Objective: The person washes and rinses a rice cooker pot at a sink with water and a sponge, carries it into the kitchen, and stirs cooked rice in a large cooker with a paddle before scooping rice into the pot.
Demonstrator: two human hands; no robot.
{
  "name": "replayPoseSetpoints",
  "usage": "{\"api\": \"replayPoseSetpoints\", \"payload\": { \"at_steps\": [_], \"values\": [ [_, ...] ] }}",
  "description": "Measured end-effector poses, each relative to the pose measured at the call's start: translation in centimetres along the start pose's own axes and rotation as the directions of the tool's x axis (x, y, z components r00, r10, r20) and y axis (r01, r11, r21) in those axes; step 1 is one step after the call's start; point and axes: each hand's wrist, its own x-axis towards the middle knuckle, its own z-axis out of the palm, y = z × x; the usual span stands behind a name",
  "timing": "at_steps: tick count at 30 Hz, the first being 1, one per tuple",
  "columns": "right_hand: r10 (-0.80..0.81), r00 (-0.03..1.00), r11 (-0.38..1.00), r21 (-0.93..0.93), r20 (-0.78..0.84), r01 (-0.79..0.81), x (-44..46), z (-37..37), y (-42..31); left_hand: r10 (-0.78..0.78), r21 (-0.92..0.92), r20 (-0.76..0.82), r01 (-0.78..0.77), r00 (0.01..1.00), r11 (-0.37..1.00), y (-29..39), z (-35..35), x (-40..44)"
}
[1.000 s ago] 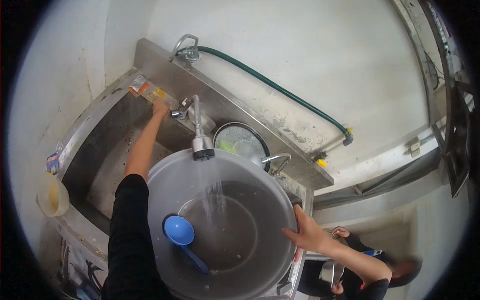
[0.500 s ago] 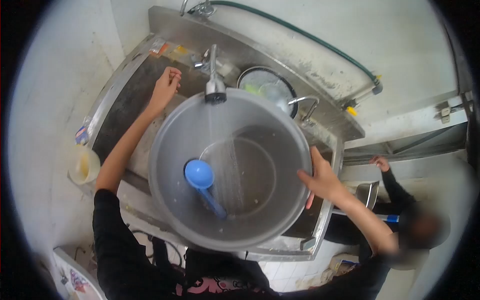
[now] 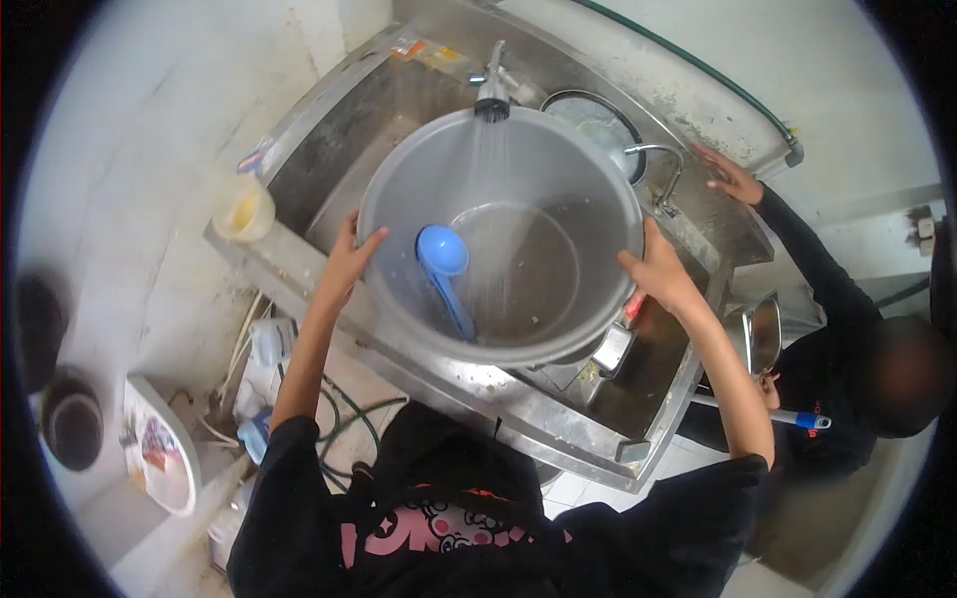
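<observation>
Plainly, grey basin (image 3: pixel 588 194) — mouth upward; ladle (image 3: pixel 444 253) inside — handle (image 3: pixel 459 307) toward wearer (image 3: pixel 459 478).

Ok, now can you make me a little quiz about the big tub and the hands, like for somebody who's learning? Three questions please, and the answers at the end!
1. What colour is the ladle inside the grey tub?
a) red
b) blue
c) yellow

2. True or false: the left hand and the right hand both hold the tub, one on each side.

3. Fill the gap: from the faucet, ____ sprays down into the tub.

Key:
1. b, blue.
2. True.
3. Water.
</observation>
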Motion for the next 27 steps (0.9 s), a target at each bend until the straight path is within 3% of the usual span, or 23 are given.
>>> {"api": "replayPoseSetpoints", "payload": {
  "at_steps": [1,5,7,8,9,10,11,13,15,16,17,18,19,20,22,27],
  "values": [
    [-0.006,1.0,0.999,-0.039,-0.012,0.006,-0.1,-0.2,-0.4,-0.149,-0.25,0.078,0.164,0.986,0.954,0.3,0.4,-0.8],
    [-0.063,0.998,0.991,-0.117,0.005,0.063,-0.1,-0.5,0.9,-0.253,-0.113,0.022,0.254,0.967,0.961,3.9,1.0,-2.7],
    [-0.028,0.999,0.97,-0.243,-0.027,0.021,-0.2,-0.4,0.8,-0.214,-0.143,0.18,0.241,0.96,0.96,2.5,0.4,-1.8],
    [-0.039,0.999,0.97,-0.241,-0.023,0.032,-0.3,-0.2,1.0,-0.209,-0.143,0.169,0.234,0.963,0.962,2.2,0.3,-2.0],
    [-0.148,0.984,0.827,-0.558,-0.101,0.067,-0.3,0.0,1.4,-0.17,-0.153,0.167,0.196,0.971,0.969,1.9,0.4,-1.9],
    [-0.274,0.951,0.585,-0.81,-0.143,0.047,-0.2,0.2,1.9,-0.128,-0.164,0.169,0.156,0.977,0.974,2.1,0.5,-1.8],
    [-0.28,0.948,0.587,-0.808,-0.152,0.044,0.0,1.1,2.3,-0.118,-0.164,0.171,0.146,0.978,0.976,2.3,0.6,-1.7],
    [-0.735,0.67,0.037,-0.993,-0.103,-0.112,0.5,4.1,2.0,-0.043,-0.139,0.156,0.065,0.987,0.988,2.3,0.8,-2.0],
    [-0.568,0.806,0.277,-0.883,0.168,0.379,0.6,6.4,-1.0,-0.019,-0.091,0.141,0.033,0.99,0.995,2.5,1.0,-2.1],
    [-0.439,0.841,0.42,-0.756,0.316,0.503,2.2,7.9,-1.3,-0.002,-0.046,0.121,0.007,0.993,0.999,2.5,1.0,-2.2],
    [-0.355,0.814,0.514,-0.632,0.46,0.581,3.7,9.8,-1.8,0.0,-0.041,0.143,0.006,0.99,0.999,1.8,0.8,-2.0],
    [-0.258,0.781,0.567,-0.565,0.569,0.599,7.6,12.9,0.2,0.072,0.002,0.145,-0.073,0.987,0.997,0.9,0.6,-1.5],
    [-0.286,0.722,0.549,-0.509,0.63,0.663,9.2,15.2,0.6,0.146,0.04,0.149,-0.154,0.978,0.987,0.4,0.4,-1.0],
    [-0.311,0.656,0.527,-0.449,0.688,0.721,10.3,17.4,1.0,0.152,0.034,0.17,-0.16,0.974,0.987,0.3,0.3,-0.9],
    [-0.315,0.652,0.513,-0.454,0.69,0.729,12.8,21.9,3.0,0.119,0.074,0.109,-0.128,0.987,0.989,0.2,0.4,-1.0],
    [-0.249,0.8,0.675,-0.494,0.547,0.548,12.9,24.0,4.3,0.084,-0.013,0.167,-0.083,0.982,0.996,0.0,0.1,-0.5]
  ]
}}
